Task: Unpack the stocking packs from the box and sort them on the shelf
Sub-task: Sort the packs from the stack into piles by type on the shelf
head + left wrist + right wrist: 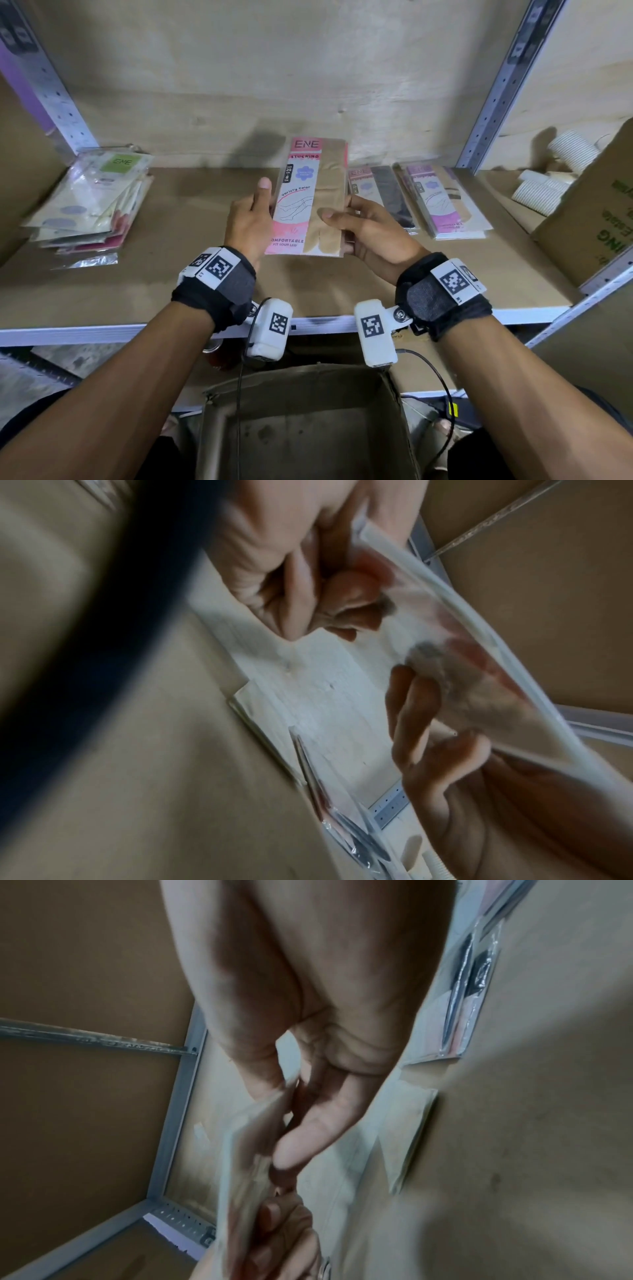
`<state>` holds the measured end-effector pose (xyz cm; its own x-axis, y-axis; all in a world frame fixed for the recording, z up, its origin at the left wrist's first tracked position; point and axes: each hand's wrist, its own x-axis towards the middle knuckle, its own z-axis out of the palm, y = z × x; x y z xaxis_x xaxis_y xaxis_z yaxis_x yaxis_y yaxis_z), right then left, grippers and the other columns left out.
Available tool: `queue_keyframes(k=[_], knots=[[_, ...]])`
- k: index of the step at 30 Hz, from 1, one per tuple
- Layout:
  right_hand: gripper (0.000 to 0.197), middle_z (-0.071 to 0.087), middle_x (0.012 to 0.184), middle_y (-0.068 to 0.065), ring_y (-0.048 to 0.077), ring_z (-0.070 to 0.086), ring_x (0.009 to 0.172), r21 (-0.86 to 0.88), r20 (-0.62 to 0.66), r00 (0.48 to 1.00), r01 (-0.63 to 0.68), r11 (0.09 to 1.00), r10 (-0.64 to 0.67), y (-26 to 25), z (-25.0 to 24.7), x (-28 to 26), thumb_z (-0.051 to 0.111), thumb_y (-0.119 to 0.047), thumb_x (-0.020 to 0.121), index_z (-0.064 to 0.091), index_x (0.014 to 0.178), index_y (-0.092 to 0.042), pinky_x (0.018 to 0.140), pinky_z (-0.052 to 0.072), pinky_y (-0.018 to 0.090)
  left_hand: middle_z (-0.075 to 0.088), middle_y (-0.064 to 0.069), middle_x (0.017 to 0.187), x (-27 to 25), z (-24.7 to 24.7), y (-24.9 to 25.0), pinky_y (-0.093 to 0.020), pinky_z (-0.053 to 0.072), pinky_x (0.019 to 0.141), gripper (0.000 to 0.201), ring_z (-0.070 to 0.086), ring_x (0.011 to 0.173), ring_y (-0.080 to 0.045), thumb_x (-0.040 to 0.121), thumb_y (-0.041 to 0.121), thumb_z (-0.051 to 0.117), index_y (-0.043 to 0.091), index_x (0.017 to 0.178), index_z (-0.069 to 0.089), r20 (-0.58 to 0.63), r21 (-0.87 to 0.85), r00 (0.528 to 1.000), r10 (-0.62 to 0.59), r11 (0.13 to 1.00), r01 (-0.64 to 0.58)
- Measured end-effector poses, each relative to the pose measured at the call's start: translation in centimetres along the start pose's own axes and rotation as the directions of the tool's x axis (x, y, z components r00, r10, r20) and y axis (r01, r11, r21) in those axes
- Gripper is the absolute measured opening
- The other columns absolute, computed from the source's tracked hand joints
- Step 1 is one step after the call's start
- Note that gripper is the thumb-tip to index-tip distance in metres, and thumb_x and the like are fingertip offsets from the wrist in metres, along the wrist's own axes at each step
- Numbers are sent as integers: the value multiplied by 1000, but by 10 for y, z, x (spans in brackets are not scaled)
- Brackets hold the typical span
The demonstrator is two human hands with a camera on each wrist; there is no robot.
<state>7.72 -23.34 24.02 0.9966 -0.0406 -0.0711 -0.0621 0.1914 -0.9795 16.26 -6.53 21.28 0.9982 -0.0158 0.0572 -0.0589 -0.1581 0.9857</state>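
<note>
A pink ENE stocking pack (308, 198) with beige stockings is held upright over the middle of the shelf (171, 274). My left hand (250, 216) grips its left edge, thumb up along the front and fingers curled behind (346, 599). My right hand (346, 219) pinches the right edge, thumb on the front. The right wrist view shows the pack's edge (246, 1150) between the thumb and fingers of my right hand (325, 1096). On the shelf lie a green-label pile (92, 202) at the left, and at the right a pink pack with black stockings (383, 198) and a purple pack (442, 202). The open box (301, 428) stands below.
A large cardboard carton (589, 219) and stacked white paper cups (548, 178) fill the shelf's right end. Perforated metal uprights (493, 102) frame the bay. Cables hang from the wrist cameras over the open box.
</note>
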Motion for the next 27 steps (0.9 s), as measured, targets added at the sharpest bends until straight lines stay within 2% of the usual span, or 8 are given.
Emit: queue_keyframes(k=[3, 6, 8, 10, 14, 20, 24, 27], knots=[[11, 62, 99, 23, 35, 52, 84, -99, -61, 998, 1, 995, -7, -2, -1, 2, 69, -8, 90, 59, 95, -6, 70, 48, 43, 78, -8, 88, 1, -1, 1, -44, 63, 65, 60, 75, 76, -25, 99, 55, 45, 1, 96, 71, 32, -93, 998, -62, 994, 64], [24, 68, 109, 29, 42, 67, 93, -170, -158, 987, 7, 985, -34, 0, -5, 13, 72, -10, 88, 59, 105, 2, 86, 55, 53, 75, 1, 70, 1, -5, 4, -19, 45, 40, 54, 67, 52, -12, 99, 54, 47, 8, 89, 71, 92, 0, 996, -13, 1000, 13], [36, 69, 111, 28, 43, 69, 100, -218, -228, 972, 2, 976, -52, 0, -9, 23, 76, -13, 85, 59, 110, 7, 84, 57, 56, 74, 3, 69, 2, -10, 6, -18, 44, 41, 33, 62, 49, -8, 98, 44, 55, 18, 88, 72, 212, 47, 977, 36, 998, -47], [38, 72, 104, 22, 38, 71, 94, -296, -283, 955, -4, 955, -83, 0, -12, 33, 80, -17, 81, 62, 108, 3, 70, 60, 47, 76, 2, 82, 3, -15, 8, -18, 49, 48, 12, 61, 56, -8, 95, 27, 65, 22, 101, 74, 361, 51, 932, 28, 997, -49], [26, 70, 84, 4, 20, 66, 70, -496, -314, 939, -37, 868, -140, -1, -15, 51, 83, -22, 74, 61, 85, -17, 47, 45, 25, 75, -12, 100, 10, -19, 6, -20, 54, 56, 29, 63, 64, -15, 91, 5, 68, 9, 119, 70, 423, 73, 906, -5, 997, -28], [52, 65, 92, -1, 19, 64, 92, -647, -312, 944, -128, 752, -108, -4, -7, 71, 79, -16, 74, 59, 121, -11, 71, 47, 26, 75, -13, 90, 35, -13, -4, -18, 47, 51, 27, 56, 46, -11, 86, 0, 71, 5, 113, 72, 254, 159, 967, -6, 987, -35], [55, 64, 117, 8, 21, 61, 106, -688, -360, 928, -191, 701, -100, -3, -6, 82, 81, -14, 74, 56, 123, -10, 76, 42, 24, 75, -14, 95, 51, -4, -11, -15, 48, 51, 30, 60, 44, -4, 83, 4, 77, 3, 112, 72, 188, 240, 981, -47, 971, 1], [47, 64, 121, 9, 22, 60, 112, -725, -364, 926, -214, 654, -101, -4, -6, 87, 81, -13, 77, 61, 120, -7, 81, 45, 23, 75, -15, 95, 59, 2, -14, -15, 49, 51, 34, 62, 46, -6, 81, 5, 79, 2, 113, 72, 163, 277, 984, -69, 961, 22]])
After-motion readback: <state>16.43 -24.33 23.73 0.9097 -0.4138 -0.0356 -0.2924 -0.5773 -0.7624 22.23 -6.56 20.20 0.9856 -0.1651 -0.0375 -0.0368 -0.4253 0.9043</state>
